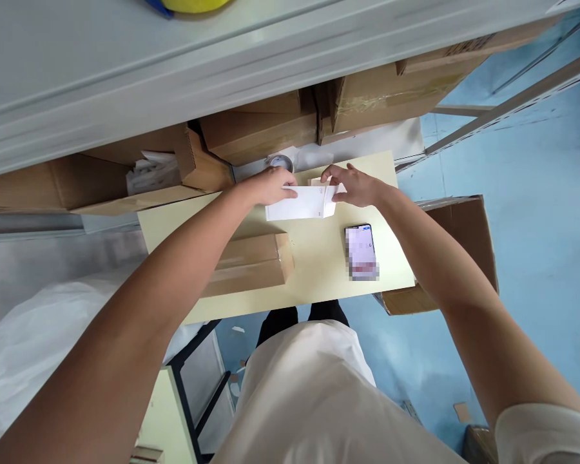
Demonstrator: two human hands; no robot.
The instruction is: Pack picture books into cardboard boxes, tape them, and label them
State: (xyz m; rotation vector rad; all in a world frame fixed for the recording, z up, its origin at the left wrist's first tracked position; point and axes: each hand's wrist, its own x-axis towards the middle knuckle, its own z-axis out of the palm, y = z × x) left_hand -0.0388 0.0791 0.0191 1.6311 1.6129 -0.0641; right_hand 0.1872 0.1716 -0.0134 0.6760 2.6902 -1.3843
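A slim white box [296, 203] is held just above the cream table [319, 290]. My left hand [273, 185] grips its upper left edge, thumb across the front face. At the right end, my right hand [355, 185] has thumb and index finger bent around a white end flap [329, 200]. The other fingers of that hand are curled and partly hidden. Behind the box, a pale piece [316, 182] shows between the hands; what it is I cannot tell. A roll of tape [281, 162] stands just beyond my left hand.
On the table lie a brown carton [251, 261] at the left and a phone [361, 251] at the right. Open cardboard boxes [261, 129] line the shelf behind. Another open carton [457, 238] stands right of the table. White plastic bags [53, 335] bulge at the left.
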